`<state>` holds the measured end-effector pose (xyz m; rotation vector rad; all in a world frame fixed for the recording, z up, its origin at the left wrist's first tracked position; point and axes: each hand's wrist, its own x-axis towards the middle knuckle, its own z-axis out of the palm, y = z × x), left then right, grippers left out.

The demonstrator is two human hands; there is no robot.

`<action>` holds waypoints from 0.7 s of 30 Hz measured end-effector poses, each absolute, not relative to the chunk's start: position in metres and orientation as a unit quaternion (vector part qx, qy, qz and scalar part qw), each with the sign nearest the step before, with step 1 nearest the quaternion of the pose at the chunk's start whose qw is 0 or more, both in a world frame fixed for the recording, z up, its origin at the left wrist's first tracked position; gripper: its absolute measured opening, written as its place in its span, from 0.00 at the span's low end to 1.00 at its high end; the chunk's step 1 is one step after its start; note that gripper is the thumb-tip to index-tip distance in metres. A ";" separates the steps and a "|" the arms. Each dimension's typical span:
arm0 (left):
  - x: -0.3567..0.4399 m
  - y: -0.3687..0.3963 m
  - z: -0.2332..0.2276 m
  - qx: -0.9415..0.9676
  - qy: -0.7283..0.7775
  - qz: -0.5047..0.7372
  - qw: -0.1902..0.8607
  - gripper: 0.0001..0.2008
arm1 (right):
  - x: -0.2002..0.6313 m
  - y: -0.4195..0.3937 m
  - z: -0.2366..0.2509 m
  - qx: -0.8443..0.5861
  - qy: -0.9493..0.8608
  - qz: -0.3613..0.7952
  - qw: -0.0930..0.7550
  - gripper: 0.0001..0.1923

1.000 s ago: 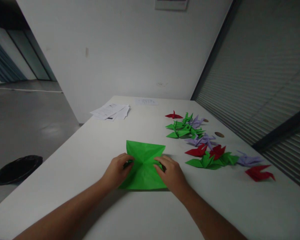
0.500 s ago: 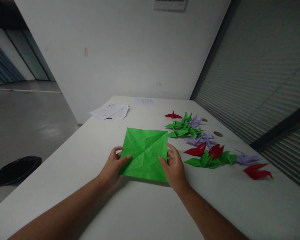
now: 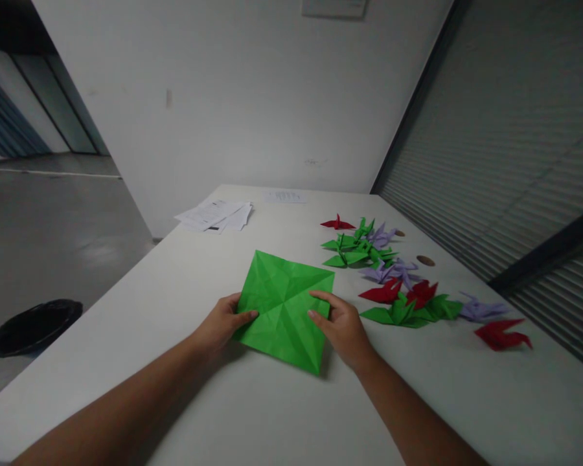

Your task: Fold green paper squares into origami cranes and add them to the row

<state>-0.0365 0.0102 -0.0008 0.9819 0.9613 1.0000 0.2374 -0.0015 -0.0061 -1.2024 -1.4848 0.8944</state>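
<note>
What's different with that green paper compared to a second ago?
The green sheet, a second ago partly folded, is now opened into a creased square and turned corner-forward. The left hand and right hand shifted from its middle to its side edges. The folded cranes and white papers stayed put.

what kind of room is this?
Probably an office or meeting room. A long white table sits by a window with slatted blinds, printed papers lie at its far end, and a black bin stands on the floor. Both hands hold green paper beside folded cranes.
</note>
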 end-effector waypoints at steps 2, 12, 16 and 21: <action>-0.038 0.011 -0.003 0.438 0.424 0.446 0.655 0.23 | 0.239 -0.002 -0.006 -0.494 -0.612 0.392 0.477 0.22; -0.040 0.013 -0.006 0.426 0.447 0.455 0.641 0.26 | 0.231 -0.004 -0.010 -0.470 -0.546 0.468 0.513 0.25; -0.040 0.014 -0.007 0.424 0.440 0.470 0.637 0.25 | 0.225 -0.005 -0.010 -0.462 -0.526 0.468 0.540 0.24; -0.038 0.013 -0.007 0.412 0.432 0.473 0.649 0.26 | 0.224 -0.005 -0.010 -0.499 -0.557 0.406 0.525 0.24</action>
